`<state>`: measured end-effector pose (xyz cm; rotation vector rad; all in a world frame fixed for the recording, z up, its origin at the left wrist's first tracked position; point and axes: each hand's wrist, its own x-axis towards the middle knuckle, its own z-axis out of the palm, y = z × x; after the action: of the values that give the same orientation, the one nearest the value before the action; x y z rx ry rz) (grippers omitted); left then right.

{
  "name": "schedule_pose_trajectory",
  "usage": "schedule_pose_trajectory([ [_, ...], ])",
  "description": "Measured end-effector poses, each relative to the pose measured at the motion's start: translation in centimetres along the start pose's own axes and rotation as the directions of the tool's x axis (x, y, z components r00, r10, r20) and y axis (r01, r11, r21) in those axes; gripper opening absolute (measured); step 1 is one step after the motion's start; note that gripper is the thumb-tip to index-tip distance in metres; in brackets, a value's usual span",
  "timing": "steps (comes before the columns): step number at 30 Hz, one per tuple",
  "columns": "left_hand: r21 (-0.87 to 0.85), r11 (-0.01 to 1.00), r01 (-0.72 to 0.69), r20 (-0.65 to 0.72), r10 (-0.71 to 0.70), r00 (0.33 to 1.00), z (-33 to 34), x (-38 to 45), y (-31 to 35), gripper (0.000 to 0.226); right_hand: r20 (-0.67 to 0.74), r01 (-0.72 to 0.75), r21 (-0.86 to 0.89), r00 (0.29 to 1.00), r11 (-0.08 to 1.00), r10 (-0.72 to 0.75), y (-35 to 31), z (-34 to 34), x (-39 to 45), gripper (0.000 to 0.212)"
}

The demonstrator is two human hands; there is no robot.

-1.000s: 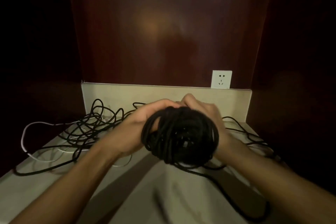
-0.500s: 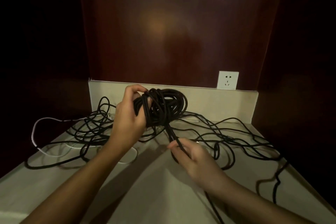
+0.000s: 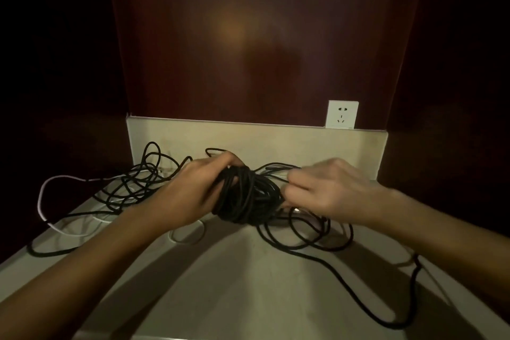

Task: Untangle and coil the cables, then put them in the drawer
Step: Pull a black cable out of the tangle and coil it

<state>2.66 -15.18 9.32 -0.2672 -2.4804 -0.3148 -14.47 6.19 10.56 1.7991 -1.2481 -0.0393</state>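
My left hand (image 3: 190,196) has its grip wrapped round the black cable coil (image 3: 245,197) mid-desk (image 3: 248,284), near the back edge; my right hand (image 3: 328,190) pinches a loose strand beside it.

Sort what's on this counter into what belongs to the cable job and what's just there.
Job:
black cable coil, gripped by the left hand
loose black cable, a strand pinched by the right hand
white cable, tangled at left

Just there:
wall socket
counter
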Motion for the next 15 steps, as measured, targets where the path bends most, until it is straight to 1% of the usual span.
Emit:
schedule_pose_trajectory([
  [2,-0.123,0.991,-0.043,-0.004,0.043,0.999,-0.8,-0.2,0.9,0.025,-0.056,0.035,0.024,0.998,0.999,-0.034,1.3,-0.9,1.3,0.035],
  [3,-0.195,0.98,-0.033,0.0,0.033,0.999,-1.3,-0.2,1.4,0.025,-0.059,0.035,0.037,0.998,0.999,-0.032,1.7,-1.4,1.7,0.04],
  [6,-0.434,0.895,0.098,0.098,-0.061,0.993,-2.6,-0.6,2.8,0.022,-0.078,0.016,0.076,0.997,0.997,-0.01,2.3,-2.3,2.6,0.059],
  [8,-0.549,0.817,0.178,0.146,-0.116,0.983,-3.1,-0.8,3.3,0.021,-0.132,-0.009,0.19,0.991,0.982,0.035,2.3,-2.9,3.7,0.07],
  [10,-0.605,0.766,0.219,0.185,-0.133,0.974,-3.2,-0.8,3.8,0.024,-0.159,-0.058,0.375,0.979,0.925,0.126,2.2,-3.0,4.7,0.071],
  [11,-0.625,0.747,0.228,0.202,-0.127,0.971,-3.3,-0.7,4.0,0.023,-0.127,-0.106,0.478,0.974,0.872,0.187,2.1,-2.7,5.0,0.069],
  [12,-0.646,0.727,0.233,0.211,-0.122,0.97,-3.2,-0.6,4.1,0.021,-0.08,-0.148,0.592,0.967,0.792,0.241,1.9,-2.2,5.3,0.066],
  [13,-0.671,0.702,0.238,0.212,-0.127,0.969,-3.1,-0.5,4.2,0.02,-0.038,-0.193,0.702,0.951,0.685,0.307,1.4,-1.8,5.7,0.064],
  [14,-0.703,0.668,0.244,0.201,-0.142,0.969,-2.8,-0.4,4.2,0.021,-0.001,-0.222,0.814,0.924,0.537,0.383,0.6,-1.3,5.8,0.065],
  [15,-0.741,0.627,0.243,0.18,-0.163,0.97,-2.5,-0.2,4.2,0.023,0.036,-0.232,0.906,0.876,0.355,0.481,-0.4,-1.1,6.2,0.071],
])
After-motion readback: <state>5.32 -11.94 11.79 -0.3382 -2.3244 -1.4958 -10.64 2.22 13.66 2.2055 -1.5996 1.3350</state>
